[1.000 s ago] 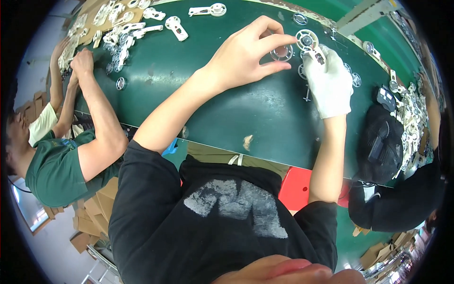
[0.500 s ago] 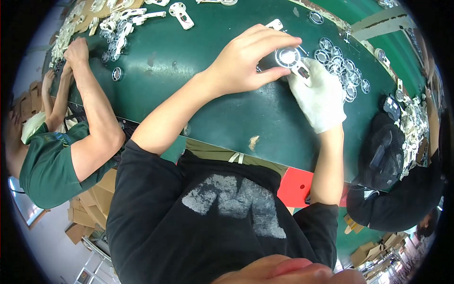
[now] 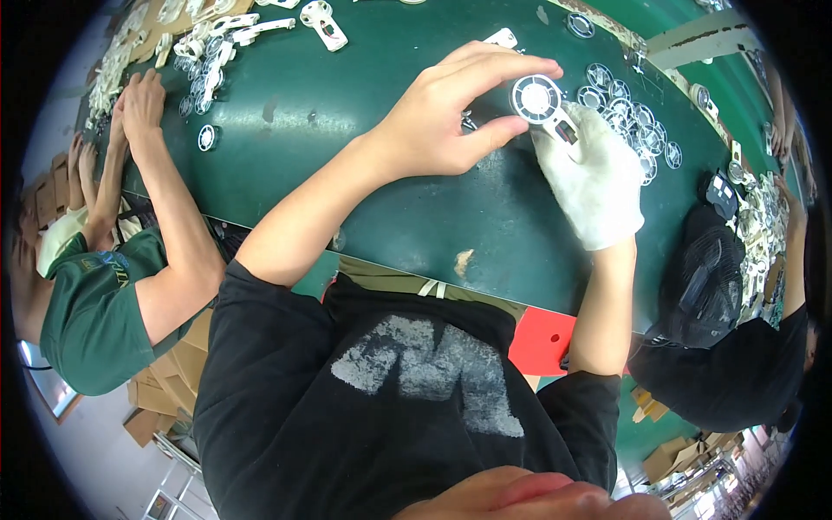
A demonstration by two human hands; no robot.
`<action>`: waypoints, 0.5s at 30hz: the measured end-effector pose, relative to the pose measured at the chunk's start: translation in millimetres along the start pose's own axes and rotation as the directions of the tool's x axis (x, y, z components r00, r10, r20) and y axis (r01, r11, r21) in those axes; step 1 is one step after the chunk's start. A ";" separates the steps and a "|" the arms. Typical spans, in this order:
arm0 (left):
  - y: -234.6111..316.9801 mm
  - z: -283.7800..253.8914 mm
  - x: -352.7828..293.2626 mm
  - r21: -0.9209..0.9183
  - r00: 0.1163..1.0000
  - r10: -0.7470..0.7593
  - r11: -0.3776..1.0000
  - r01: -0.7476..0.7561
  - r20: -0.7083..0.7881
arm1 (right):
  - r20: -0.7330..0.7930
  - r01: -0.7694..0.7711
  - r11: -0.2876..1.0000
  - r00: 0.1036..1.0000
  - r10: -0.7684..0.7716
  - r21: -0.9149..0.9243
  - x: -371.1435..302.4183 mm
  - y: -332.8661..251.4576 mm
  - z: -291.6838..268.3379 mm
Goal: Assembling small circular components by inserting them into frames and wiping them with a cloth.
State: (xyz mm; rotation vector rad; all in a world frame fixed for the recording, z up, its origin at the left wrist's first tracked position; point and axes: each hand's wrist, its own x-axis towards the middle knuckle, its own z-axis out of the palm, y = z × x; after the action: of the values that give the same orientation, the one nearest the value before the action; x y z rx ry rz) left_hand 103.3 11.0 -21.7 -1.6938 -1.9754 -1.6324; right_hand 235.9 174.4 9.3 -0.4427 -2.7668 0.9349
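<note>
In front of me is a small white handheld fan housing (image 3: 536,98), with a round, spoked head and a short handle with a dark slot. My right hand (image 3: 598,178), in a white glove, is closed around its handle. My bare left hand (image 3: 459,108) curves about the head, thumb at the lower rim and index finger at the upper rim. The left palm faces the housing, and small metal bits show by the thumb. Beyond the right hand lies a loose pile of round, spoked fan grilles (image 3: 643,130). Another white piece (image 3: 503,38) lies behind my left fingers.
The green table (image 3: 390,217) holds a single grille (image 3: 208,137) at left and another (image 3: 580,25) at the far edge. White housings (image 3: 324,24) lie at the back. Co-workers sit on both sides; a black mesh-covered cap (image 3: 698,273) is at right. A metal post (image 3: 702,41) stands beyond.
Both hands and the fan housing have shifted slightly right, and the spoked face now shows more clearly without the bright glare. The co-worker at right has leaned and reached an arm farther forward.
</note>
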 end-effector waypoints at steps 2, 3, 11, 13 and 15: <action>-0.6 -0.5 0.4 0.005 1.000 0.024 1.000 -0.024 0.015 | -0.010 0.024 0.999 1.000 -0.024 0.031 -0.1 0.4 -0.1; -0.9 -0.1 -0.4 0.006 1.000 0.023 1.000 -0.023 0.014 | 0.008 0.038 0.999 0.999 -0.038 -0.012 -0.1 -1.8 -0.5; 3.6 -3.8 -0.8 -0.085 0.996 -0.090 0.992 0.089 -0.012 | 0.006 0.057 0.998 0.998 -0.057 0.002 -0.4 -4.2 -1.6; 0.1 -6.2 2.5 0.019 1.000 0.020 1.000 -0.020 0.004 | -0.012 0.060 0.998 0.998 -0.060 0.008 -0.8 -6.0 -2.8; -1.6 -4.6 1.6 0.016 0.994 0.095 0.995 -0.096 0.056 | 0.016 0.049 0.999 0.999 -0.049 -0.007 -0.3 -5.0 -2.9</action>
State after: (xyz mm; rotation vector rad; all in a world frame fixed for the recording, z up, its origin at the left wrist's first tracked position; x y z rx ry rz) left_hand 98.9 9.1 -19.7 -1.8152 -1.8940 -1.5472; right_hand 235.8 172.1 14.6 -0.3686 -2.7828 0.9206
